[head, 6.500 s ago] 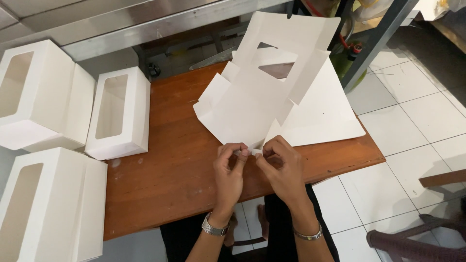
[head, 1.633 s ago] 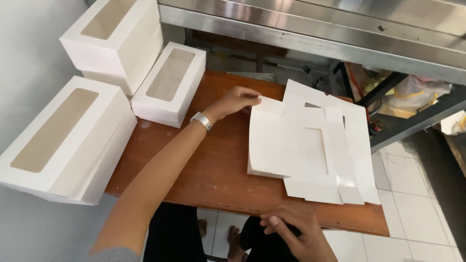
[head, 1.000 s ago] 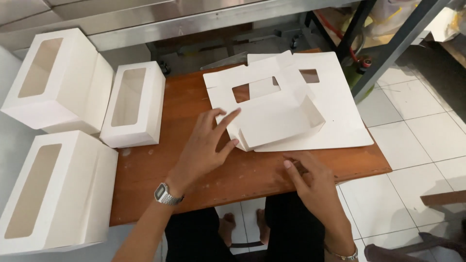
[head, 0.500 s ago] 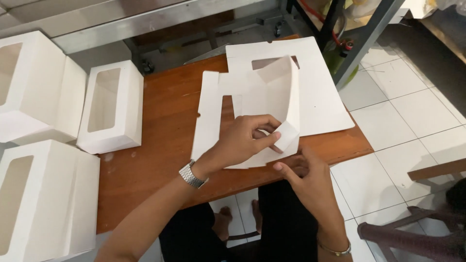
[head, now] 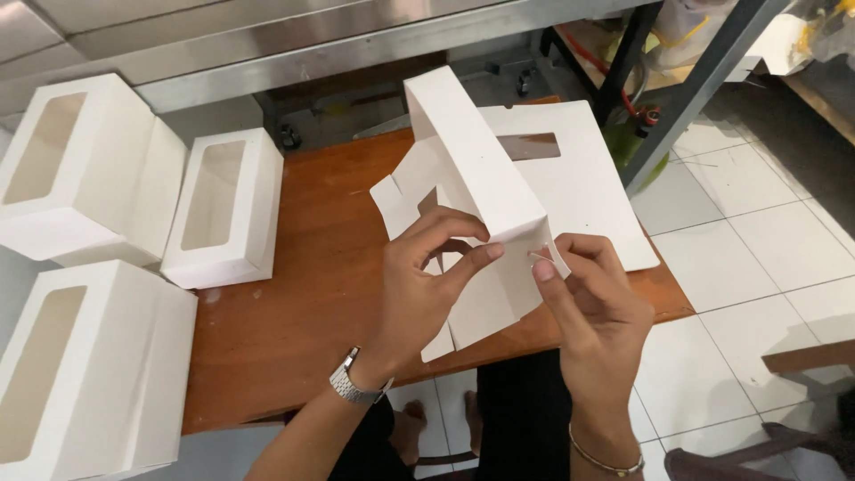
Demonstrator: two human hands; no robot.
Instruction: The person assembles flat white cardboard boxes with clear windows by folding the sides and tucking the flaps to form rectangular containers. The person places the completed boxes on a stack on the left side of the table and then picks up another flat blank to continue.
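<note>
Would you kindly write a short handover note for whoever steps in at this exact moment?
Left hand: pinching the near end of the half-folded white box, fingers at its end flaps.
Right hand: pinching a small tab at the box's near right corner.
The box is raised, tilted, over the wooden table; its end flaps are still loose. Flat white blanks lie behind it.
Done: three finished window boxes stand at the left.
Left: judging by the open flaps, closing this end.

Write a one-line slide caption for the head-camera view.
Left hand and right hand fold a half-formed white cardboard box over a brown wooden table, beside three finished white windowed boxes.
</note>
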